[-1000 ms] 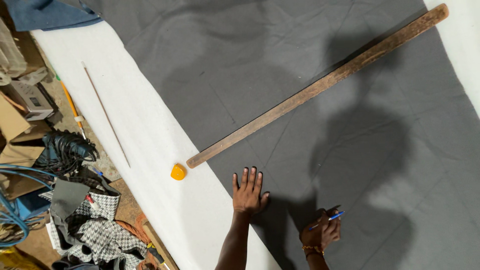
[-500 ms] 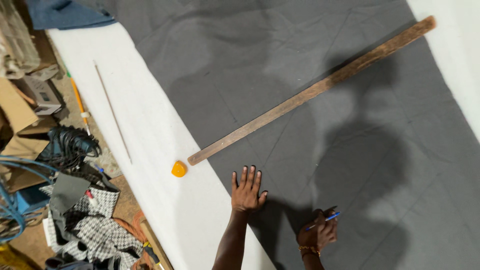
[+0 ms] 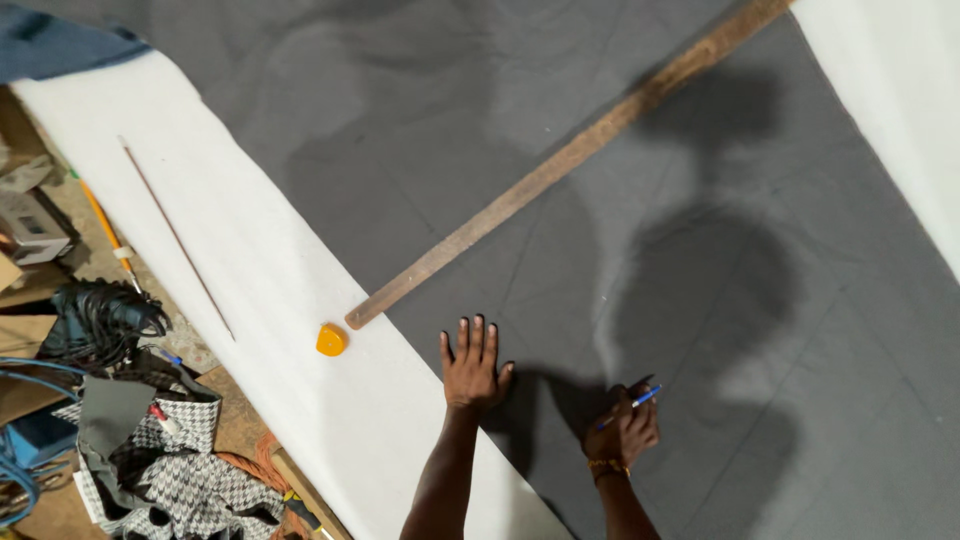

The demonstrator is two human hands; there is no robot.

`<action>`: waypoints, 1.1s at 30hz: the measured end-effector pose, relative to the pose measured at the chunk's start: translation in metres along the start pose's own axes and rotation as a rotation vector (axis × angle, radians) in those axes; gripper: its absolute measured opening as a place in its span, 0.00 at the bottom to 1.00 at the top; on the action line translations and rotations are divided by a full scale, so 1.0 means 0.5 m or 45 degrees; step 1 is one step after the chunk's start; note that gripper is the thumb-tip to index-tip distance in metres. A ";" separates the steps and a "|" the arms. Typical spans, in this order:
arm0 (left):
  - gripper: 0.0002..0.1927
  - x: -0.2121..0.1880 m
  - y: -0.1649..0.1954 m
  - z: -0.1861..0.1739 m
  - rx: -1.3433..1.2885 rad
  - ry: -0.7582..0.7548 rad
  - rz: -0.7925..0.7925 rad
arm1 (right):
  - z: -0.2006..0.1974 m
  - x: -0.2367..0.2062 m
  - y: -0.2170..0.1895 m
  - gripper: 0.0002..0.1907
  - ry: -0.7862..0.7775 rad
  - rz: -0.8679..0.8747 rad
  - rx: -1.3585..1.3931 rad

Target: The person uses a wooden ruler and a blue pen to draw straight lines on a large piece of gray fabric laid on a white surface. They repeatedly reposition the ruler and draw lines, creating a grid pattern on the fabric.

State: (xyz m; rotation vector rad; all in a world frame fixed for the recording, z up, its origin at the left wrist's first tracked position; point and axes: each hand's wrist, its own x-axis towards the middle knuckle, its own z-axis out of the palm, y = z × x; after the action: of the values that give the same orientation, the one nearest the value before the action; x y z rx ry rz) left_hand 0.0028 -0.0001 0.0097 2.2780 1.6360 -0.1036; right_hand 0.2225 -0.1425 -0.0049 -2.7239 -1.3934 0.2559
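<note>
My left hand lies flat, fingers spread, on the grey fabric near its edge with the white surface. My right hand is closed around a blue pen, its tip on the grey fabric. A long wooden ruler lies diagonally across the fabric, its near end just above and left of my left hand. A small orange piece of chalk sits on the white surface beside that end.
A thin rod lies on the white surface at left. Beyond the table's left edge are a dark power tool, blue cable, checked cloth scraps and an orange pencil. Blue cloth lies at top left.
The view has shifted, so the ruler and fabric sit higher and further right in frame. Both hands stay in the same places on the fabric.
</note>
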 end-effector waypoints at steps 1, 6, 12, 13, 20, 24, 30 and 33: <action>0.39 -0.001 0.004 0.000 0.003 0.065 0.022 | 0.000 -0.001 0.004 0.26 0.018 -0.022 0.020; 0.40 0.006 0.018 0.000 0.008 -0.095 -0.044 | -0.005 0.001 0.014 0.25 -0.074 0.043 0.040; 0.40 0.008 0.013 0.001 0.018 -0.008 0.000 | -0.006 0.007 0.013 0.26 -0.134 0.059 0.029; 0.40 0.007 0.010 0.001 0.032 0.023 0.015 | -0.006 0.007 0.012 0.26 -0.133 0.055 0.020; 0.42 0.007 0.003 -0.004 -0.011 -0.146 -0.057 | -0.007 -0.001 0.003 0.25 -0.009 -0.040 -0.003; 0.41 0.007 0.001 -0.012 -0.010 -0.189 -0.070 | -0.007 -0.002 -0.001 0.26 -0.017 -0.052 -0.080; 0.41 0.008 0.000 -0.013 0.004 -0.253 -0.097 | -0.001 -0.004 0.002 0.29 -0.103 -0.023 -0.169; 0.40 0.008 0.000 -0.009 0.001 -0.260 -0.107 | 0.005 -0.006 0.005 0.29 -0.085 -0.028 -0.157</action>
State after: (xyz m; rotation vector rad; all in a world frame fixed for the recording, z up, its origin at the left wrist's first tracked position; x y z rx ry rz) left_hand 0.0035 0.0049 0.0131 2.1205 1.6240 -0.3449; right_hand 0.2224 -0.1462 -0.0073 -2.8207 -1.5039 0.2714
